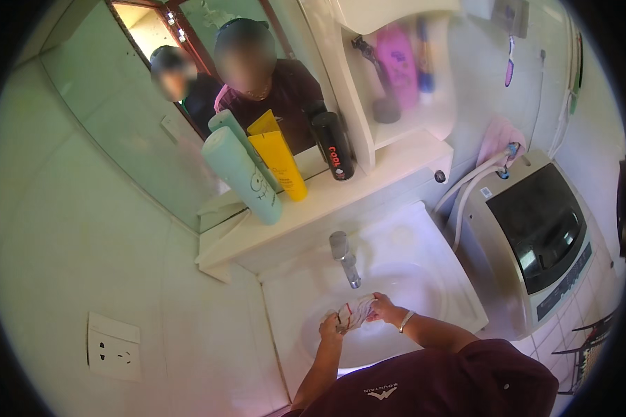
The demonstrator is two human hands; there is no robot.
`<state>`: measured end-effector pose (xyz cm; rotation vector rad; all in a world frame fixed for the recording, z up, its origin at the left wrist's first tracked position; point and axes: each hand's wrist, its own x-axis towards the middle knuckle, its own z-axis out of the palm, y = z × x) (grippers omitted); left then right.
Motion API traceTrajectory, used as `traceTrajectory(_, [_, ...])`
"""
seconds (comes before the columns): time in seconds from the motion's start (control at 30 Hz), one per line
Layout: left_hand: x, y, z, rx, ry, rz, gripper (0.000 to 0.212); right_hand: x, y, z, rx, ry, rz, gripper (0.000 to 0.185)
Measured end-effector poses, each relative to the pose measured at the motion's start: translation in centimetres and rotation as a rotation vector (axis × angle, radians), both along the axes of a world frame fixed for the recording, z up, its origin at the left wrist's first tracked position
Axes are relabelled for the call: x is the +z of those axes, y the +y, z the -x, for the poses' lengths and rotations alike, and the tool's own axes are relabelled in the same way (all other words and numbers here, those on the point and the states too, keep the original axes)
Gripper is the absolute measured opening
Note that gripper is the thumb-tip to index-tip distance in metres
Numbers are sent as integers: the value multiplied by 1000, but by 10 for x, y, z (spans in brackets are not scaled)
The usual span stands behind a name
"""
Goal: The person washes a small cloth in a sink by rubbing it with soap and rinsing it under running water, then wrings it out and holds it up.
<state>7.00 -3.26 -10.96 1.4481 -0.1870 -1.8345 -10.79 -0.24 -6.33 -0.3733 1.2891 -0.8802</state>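
Both of my hands grip a wet-looking white cloth (356,314) with red and dark stripes, stretched between them over the basin. My left hand (330,326) holds its left end, and my right hand (383,307) has the other end, a silver bracelet (407,321) on that wrist. Just above the cloth is the spout of a chrome faucet (346,258); whether water runs from it I cannot tell. Below lies the white washbasin (428,292), its bowl partly hidden by my forearms.
A ledge (323,195) above the basin carries a pale green bottle (242,174), a yellow tube (281,167) and a black can (334,148). A mirror (120,135) reflects two people. To the right stands a top-loading washing machine (540,229) with hoses (467,182). A wall socket (115,348) is at left.
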Motion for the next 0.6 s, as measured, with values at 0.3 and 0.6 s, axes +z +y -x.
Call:
traceTrajectory(0.3, [59,2,0,-121,-295,-121,44,22,-36,2,-100,-210,228,36])
traceTrajectory(0.6, [32,-7,-17,-367,804,40,42,51,15,-63,199,205,642,17])
